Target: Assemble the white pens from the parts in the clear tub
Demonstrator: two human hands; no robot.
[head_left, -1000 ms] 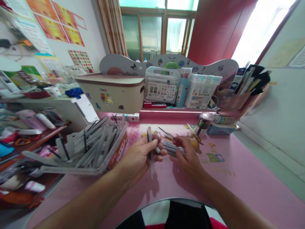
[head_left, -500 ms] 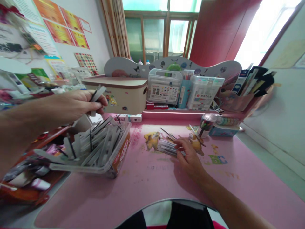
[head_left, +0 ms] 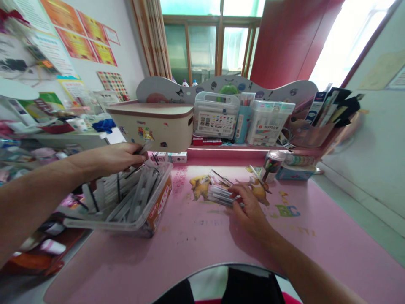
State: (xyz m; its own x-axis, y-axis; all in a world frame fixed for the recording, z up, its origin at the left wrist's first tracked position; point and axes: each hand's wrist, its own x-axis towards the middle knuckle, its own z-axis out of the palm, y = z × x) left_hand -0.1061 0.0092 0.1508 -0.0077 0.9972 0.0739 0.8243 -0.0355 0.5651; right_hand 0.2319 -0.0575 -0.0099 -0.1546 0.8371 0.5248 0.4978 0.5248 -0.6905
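My left hand (head_left: 131, 155) is closed, pinching a slim translucent plastic sleeve (head_left: 145, 147) just over the far end of a clear plastic tub (head_left: 104, 226). Packed in the tub are several similar clear sleeves (head_left: 139, 192) and thin black sticks, jutting out at many angles. On the pink desk, my right hand (head_left: 249, 207) has its fingers and thumb around the right end of a flat bundle of slim clear sleeves (head_left: 221, 195) with thin dark cores. Its fingertips partly hide the bundle's end. Behind it lie a thin dark stick (head_left: 223, 177) and a pen-like stick (head_left: 260, 179).
A lidded cream box (head_left: 158, 124), a clear marker case (head_left: 217, 116) and a pen holder (head_left: 311, 133) stand along the back shelf. A clear jar (head_left: 272, 165) and a blue box (head_left: 295, 172) sit at the desk's back right. Clutter (head_left: 47, 228) lies left of the desk.
My left hand has come down and slightly right, bringing the sleeve from above the tub to its far rim. My right hand stays at the bundle. The view has shifted slightly.
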